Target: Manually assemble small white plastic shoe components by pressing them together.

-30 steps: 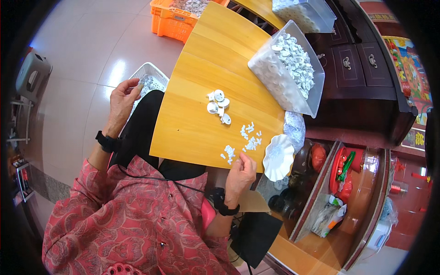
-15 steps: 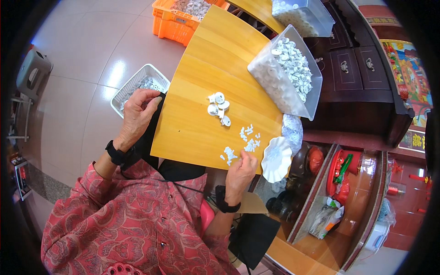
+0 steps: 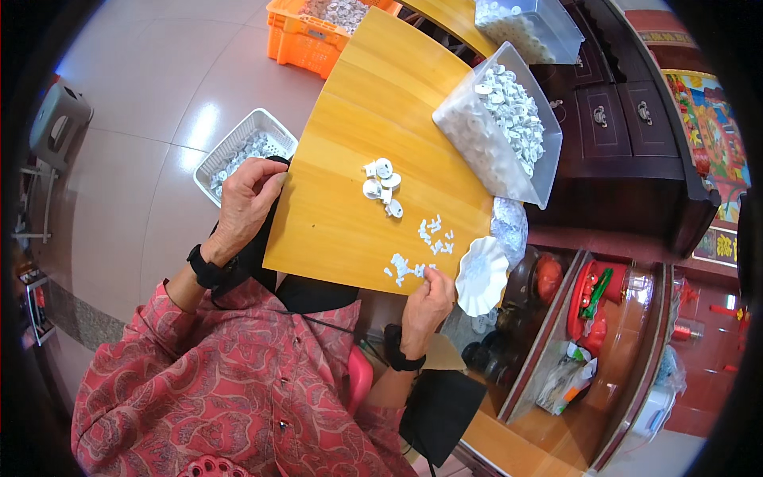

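Note:
At the table's left edge my left hand [image 3: 249, 197] is closed, thumb and forefinger pressed together; whatever they pinch is too small or hidden to tell. My right hand [image 3: 427, 302] bends over the table's near edge, fingers drawn together, their tips at small white plastic pieces [image 3: 400, 267]. Just beyond them lies another scatter of such pieces [image 3: 434, 236]. Several round white plastic parts with stems [image 3: 385, 186] sit in a cluster on the yellow wooden table [image 3: 342, 127]. Right of my right hand stands a fluted white dish [image 3: 482, 278].
A clear bin [image 3: 477, 135] heaped with white parts stands on the right, another clear bin [image 3: 528, 32] behind it. Beside the table's left edge is a white basket [image 3: 208, 171] of parts; farther back, an orange crate [image 3: 298, 44]. Dark drawers [image 3: 604, 119] border the right.
My right hand has shifted slightly right, and some small pieces from the farther scatter now lie nearer, beside the near group. My left hand stays pinched at the table edge.

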